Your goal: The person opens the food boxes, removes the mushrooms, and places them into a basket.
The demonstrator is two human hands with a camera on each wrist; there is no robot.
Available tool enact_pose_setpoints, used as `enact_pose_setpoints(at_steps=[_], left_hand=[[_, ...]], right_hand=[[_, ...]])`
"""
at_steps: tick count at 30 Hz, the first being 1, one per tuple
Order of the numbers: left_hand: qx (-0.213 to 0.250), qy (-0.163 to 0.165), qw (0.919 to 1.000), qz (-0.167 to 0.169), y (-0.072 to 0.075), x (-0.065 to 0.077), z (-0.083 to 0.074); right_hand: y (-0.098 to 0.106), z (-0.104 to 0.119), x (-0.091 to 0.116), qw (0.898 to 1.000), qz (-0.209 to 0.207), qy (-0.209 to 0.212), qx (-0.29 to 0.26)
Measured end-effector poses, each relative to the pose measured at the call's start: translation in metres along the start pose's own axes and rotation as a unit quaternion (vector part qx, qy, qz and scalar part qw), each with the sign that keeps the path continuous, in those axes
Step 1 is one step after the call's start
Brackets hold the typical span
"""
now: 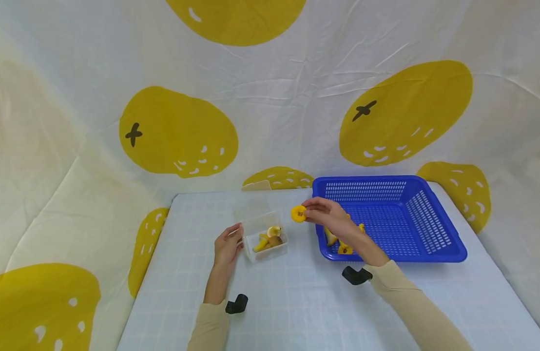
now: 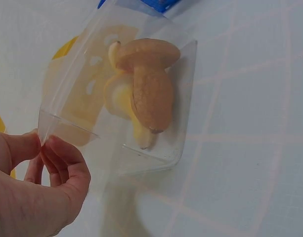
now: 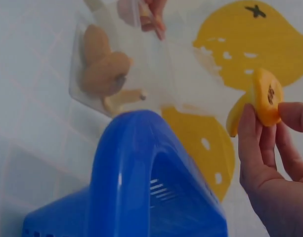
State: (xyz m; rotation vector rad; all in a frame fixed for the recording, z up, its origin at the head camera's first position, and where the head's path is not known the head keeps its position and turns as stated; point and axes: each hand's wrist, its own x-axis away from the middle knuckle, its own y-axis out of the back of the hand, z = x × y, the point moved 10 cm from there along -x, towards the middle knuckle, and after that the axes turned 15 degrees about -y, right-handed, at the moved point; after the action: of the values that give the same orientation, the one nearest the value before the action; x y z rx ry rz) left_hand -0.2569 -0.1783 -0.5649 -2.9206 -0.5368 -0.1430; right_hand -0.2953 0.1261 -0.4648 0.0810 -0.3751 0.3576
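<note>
My right hand (image 1: pixel 333 217) holds a yellow mushroom (image 1: pixel 298 213) with dark marks on its round face and a curved stem, up between the clear plastic box (image 1: pixel 270 251) and the blue basket (image 1: pixel 384 258). Thumb and fingers pinch it by its rim in the right wrist view. At the box's left side my left hand (image 1: pixel 227 246) pinches a clear plastic edge (image 2: pixel 45 121). Inside the box lie a brown mushroom (image 2: pixel 153 84) and paler yellow mushrooms (image 2: pixel 141 131), partly hidden behind one another. Its clear lid (image 1: pixel 252 204) stands raised at the back.
The blue basket stands to the right, with several yellow pieces (image 1: pixel 344 248) in its left end, partly covered by my right hand. A white cloth (image 1: pixel 287 302) with faint lines covers the table. A fruit-patterned curtain (image 1: pixel 287 117) hangs behind it.
</note>
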Motion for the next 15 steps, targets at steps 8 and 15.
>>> enact_pose_setpoints(at_steps=[8,15], left_hand=[[-0.010,0.005,0.9999,-0.001,0.000,-0.001,0.002],[-0.012,0.003,0.9999,0.000,0.000,-0.002,0.004]], right_hand=[[0.032,0.005,0.011,0.999,-0.041,-0.004,0.023],[0.060,0.006,0.021,0.995,-0.074,0.005,0.064]])
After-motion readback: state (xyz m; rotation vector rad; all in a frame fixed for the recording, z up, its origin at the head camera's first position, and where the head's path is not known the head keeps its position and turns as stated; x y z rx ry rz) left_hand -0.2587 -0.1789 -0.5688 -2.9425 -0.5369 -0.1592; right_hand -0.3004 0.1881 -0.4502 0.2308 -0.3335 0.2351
